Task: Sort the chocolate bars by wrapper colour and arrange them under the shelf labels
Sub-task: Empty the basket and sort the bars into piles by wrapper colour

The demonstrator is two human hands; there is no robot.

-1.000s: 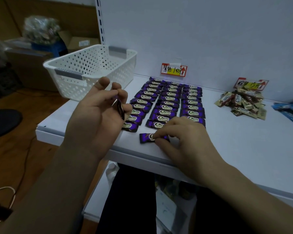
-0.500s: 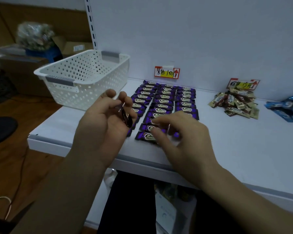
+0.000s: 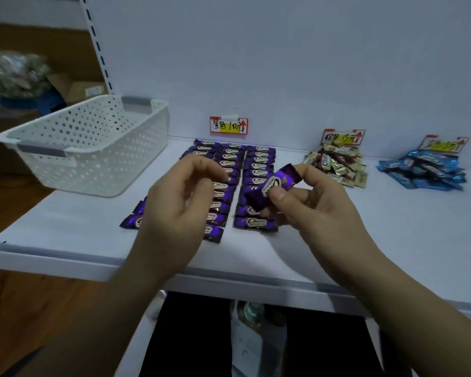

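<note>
Fingers of the right hand point(image 3: 318, 205) are closed on a purple-wrapped chocolate bar point(image 3: 272, 187), pinched between thumb and fingertips and held tilted above the shelf, clear of the surface. Fingers of the left hand point(image 3: 180, 202) are curled loosely inward; whether anything is held inside them cannot be told, since the palm faces away.

Directly beneath the hands, three columns of purple bars point(image 3: 257, 165) are laid flat on the white shelf point(image 3: 65, 227), running back toward the wall. The near end of the left column is partly hidden by the left hand. The nearest bar of the right column point(image 3: 256, 223) lies just below the raised bar.

Further back, a purple-section price label point(image 3: 229, 126) is fixed to the back wall above the columns. To the right, a loose heap of gold-wrapped bars point(image 3: 337, 165) is seen under a second label point(image 3: 343, 137), and beyond it a heap of blue-wrapped bars point(image 3: 430, 170) under a third label point(image 3: 443, 144). A white perforated basket point(image 3: 93, 148) stands at the left.

Step judged in hand: purple row being extended. Next move judged to call for the held bar being levelled, logo up, and set down at a column's near end, parallel to its neighbours. Gold and blue heaps remain unarranged.
</note>
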